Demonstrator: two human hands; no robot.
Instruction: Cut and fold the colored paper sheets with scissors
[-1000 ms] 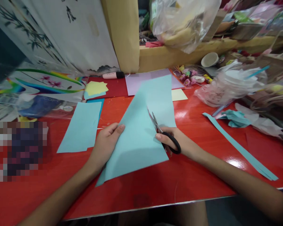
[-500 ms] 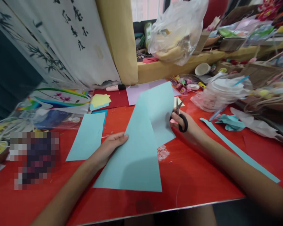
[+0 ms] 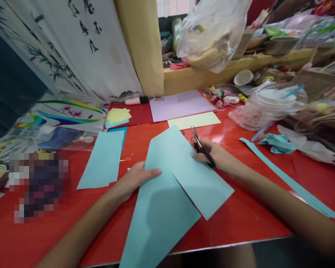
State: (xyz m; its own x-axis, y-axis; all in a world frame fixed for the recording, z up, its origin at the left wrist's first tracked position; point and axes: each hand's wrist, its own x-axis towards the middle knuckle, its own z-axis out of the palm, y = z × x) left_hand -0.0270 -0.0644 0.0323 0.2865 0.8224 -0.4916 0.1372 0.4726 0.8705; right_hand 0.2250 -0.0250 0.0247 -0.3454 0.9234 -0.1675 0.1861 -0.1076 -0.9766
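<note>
Two light blue paper pieces lie overlapped on the red table (image 3: 234, 223): a lower piece (image 3: 159, 219) reaching the front edge and an upper piece (image 3: 190, 171) slanting to the right. My left hand (image 3: 138, 178) pinches the left edge of the blue paper, thumb on top. My right hand (image 3: 214, 156) grips black-handled scissors (image 3: 201, 146), blades closed and pointing away, just beside the upper piece's right edge.
Another blue sheet (image 3: 103, 158) lies left. A purple sheet (image 3: 180, 104), a pale yellow sheet (image 3: 194, 120) and yellow squares (image 3: 117, 115) lie at the back. A long blue strip (image 3: 287, 178) and crumpled blue scrap (image 3: 277, 143) sit right, by plastic bags (image 3: 268, 106). A pink marker (image 3: 135, 100) rests by the wall.
The blue sheet, one piece a second ago, now lies flat as two overlapping pieces. My right hand swung out with the scissors, then came back beside the paper. The view tilted slightly.
</note>
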